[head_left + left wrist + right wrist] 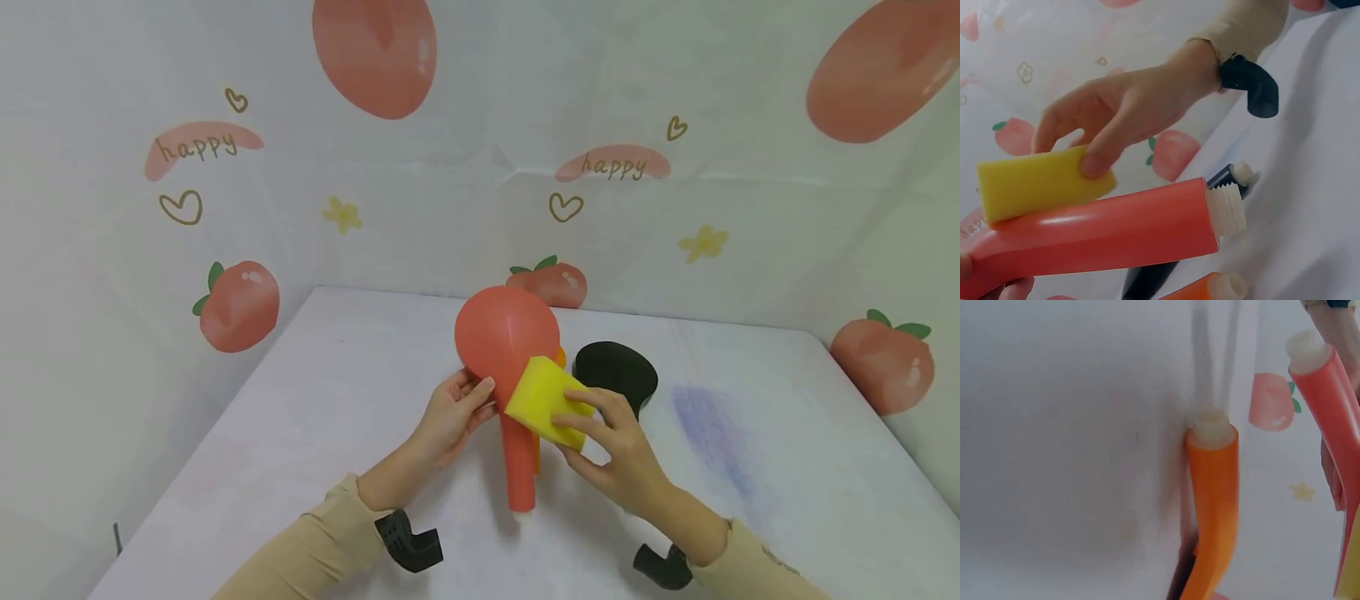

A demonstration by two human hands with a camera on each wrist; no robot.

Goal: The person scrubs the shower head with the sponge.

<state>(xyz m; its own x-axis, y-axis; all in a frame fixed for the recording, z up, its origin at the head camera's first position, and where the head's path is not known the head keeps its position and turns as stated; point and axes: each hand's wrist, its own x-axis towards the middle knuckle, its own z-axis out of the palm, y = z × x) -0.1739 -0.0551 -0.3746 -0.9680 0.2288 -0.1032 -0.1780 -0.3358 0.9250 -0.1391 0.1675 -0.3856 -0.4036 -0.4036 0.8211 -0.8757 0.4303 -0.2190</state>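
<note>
Beige sleeves point(311, 537) reach in from the near side; the left hand point(453, 418) pinches a red item point(504, 333) below its round head, while the right hand point(621, 457), fingers apart, grips a yellow sponge point(538, 400) against it. The red item's white-tipped handle point(519, 467) points toward the person, partly covering an orange item point(1215, 487) behind. Beyond the right hand sits a black item point(617, 367), with the white surface point(337, 425) meeting a fruit-printed backdrop point(450, 200) farther back.
</note>
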